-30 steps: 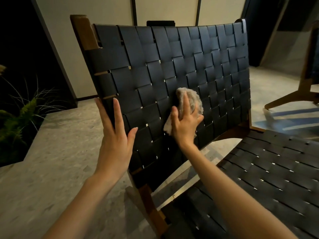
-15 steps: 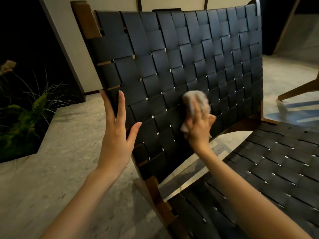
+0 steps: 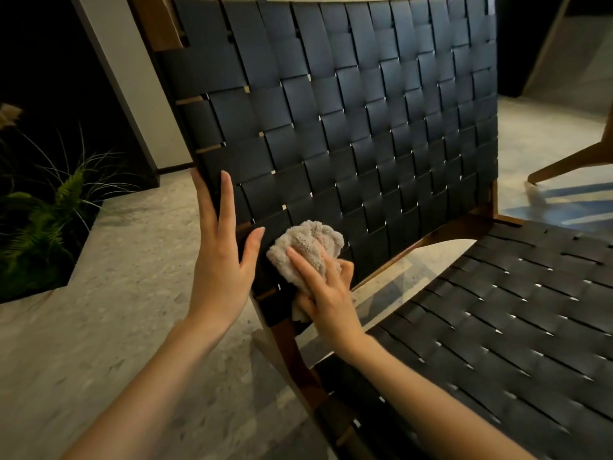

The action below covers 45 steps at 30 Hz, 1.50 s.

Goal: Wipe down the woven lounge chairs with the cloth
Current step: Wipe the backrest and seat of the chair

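A lounge chair with a black woven backrest and woven seat on a brown wooden frame fills the view. My right hand grips a crumpled beige cloth and presses it on the lower left of the backrest. My left hand lies flat with straight fingers against the backrest's left edge, just left of the cloth. Part of the cloth is hidden under my right fingers.
A wooden leg of another chair shows at the right edge. A planter with ferns sits at the left beside the grey stone floor. A pale wall panel stands behind the chair.
My right hand has swept the cloth down and left across the backrest, from its middle to the lower left corner beside my left hand. The left hand stays on the edge.
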### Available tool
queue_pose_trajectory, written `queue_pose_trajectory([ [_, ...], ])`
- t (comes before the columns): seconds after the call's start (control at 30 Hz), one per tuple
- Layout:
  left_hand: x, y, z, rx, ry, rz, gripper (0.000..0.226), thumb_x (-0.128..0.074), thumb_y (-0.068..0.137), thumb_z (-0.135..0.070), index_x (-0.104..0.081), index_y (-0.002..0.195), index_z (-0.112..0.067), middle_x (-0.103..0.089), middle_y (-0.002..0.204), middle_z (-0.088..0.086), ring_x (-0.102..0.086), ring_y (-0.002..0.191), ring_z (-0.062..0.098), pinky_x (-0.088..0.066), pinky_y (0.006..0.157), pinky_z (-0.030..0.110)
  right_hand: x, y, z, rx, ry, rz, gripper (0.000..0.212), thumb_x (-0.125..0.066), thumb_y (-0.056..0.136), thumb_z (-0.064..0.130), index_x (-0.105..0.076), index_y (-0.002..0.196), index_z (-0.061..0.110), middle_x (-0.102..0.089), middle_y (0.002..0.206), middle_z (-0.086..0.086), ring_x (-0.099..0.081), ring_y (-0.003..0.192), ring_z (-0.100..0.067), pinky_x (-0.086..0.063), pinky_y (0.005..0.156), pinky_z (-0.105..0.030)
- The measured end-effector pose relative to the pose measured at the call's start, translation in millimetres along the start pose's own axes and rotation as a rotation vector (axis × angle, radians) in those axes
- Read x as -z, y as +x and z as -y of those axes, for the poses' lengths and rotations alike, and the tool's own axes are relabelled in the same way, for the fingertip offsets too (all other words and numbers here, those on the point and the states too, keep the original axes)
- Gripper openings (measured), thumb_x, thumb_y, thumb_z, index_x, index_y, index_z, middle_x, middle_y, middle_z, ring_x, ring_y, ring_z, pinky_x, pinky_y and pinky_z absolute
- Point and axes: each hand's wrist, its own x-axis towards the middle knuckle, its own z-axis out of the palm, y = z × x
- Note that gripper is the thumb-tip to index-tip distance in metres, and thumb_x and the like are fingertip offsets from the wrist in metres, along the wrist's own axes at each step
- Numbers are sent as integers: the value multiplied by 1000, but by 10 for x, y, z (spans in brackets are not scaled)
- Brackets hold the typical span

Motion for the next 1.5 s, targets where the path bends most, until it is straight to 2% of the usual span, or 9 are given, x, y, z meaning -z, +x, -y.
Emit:
queue_pose_trajectory([
  [0.17,40,-94,15,-4,2,59,85,-57,91,-17,4,150,-25,21,153,-2,15,129,-25,-14,79,-17,296,288,-719,-442,6,-128,80,-51,87,5,-16,138,56,-21,151,-1,-24,107,-19,-38,93,-45],
  [0.33,67,-260,47,25,65,162,88,-56,91,-18,11,147,-31,20,156,2,18,119,-33,-10,76,-14,606,508,-1262,-858,190,-277,65,-39,97,7,-18,148,40,-20,153,-6,-26,123,-34,-24,96,-32],
  [0.63,121,-359,106,18,83,238,92,-56,92,-19,17,145,-39,28,153,-13,18,118,-34,-20,71,-17,-17,-299,24,-462,295,24,78,-43,88,13,-11,137,65,-4,154,18,-8,128,-4,-11,100,-19],
  [0.77,154,-372,83,28,83,228,91,-57,91,-14,12,147,-34,23,154,-14,15,126,-27,-13,82,-16,125,-442,78,-379,364,208,79,-44,88,15,-8,140,63,-5,136,37,-9,119,3,-11,108,-37],
  [1.0,329,-239,11,52,-6,110,88,-59,90,-9,3,149,-31,-1,158,-12,-17,144,7,-31,111,28,661,518,-270,-406,211,-131,79,-45,84,10,-15,140,58,-26,138,19,-22,106,-7,-25,86,-18],
  [1.17,421,-139,-60,114,-87,174,81,-51,95,-8,3,144,-43,-3,158,-14,-18,143,7,-28,113,28,604,1029,-379,-745,204,-157,65,-42,97,10,-15,149,38,-22,154,-3,-26,119,-28,-25,96,-30],
  [1.27,466,-127,-61,165,-123,206,78,-41,96,3,-2,146,-41,-12,157,-12,-24,134,-3,-25,105,6,286,858,145,-560,127,-150,74,-43,92,4,-15,146,46,-18,156,3,-24,113,-19,-35,96,-36],
  [1.33,496,-112,-50,198,-131,209,81,-40,93,10,-6,148,-39,-19,155,-11,-27,130,-5,-24,97,-4,87,599,506,-376,212,-65,81,-43,87,9,-9,140,60,-15,153,15,-14,111,-5,-30,90,-21],
  [1.5,618,-10,-64,197,-132,145,76,-42,92,13,-17,149,-29,-30,148,-13,-30,132,-5,-32,104,10,348,573,551,-214,358,13,78,-41,84,15,-13,137,64,-27,130,22,-20,107,-3,-22,87,-16],
])
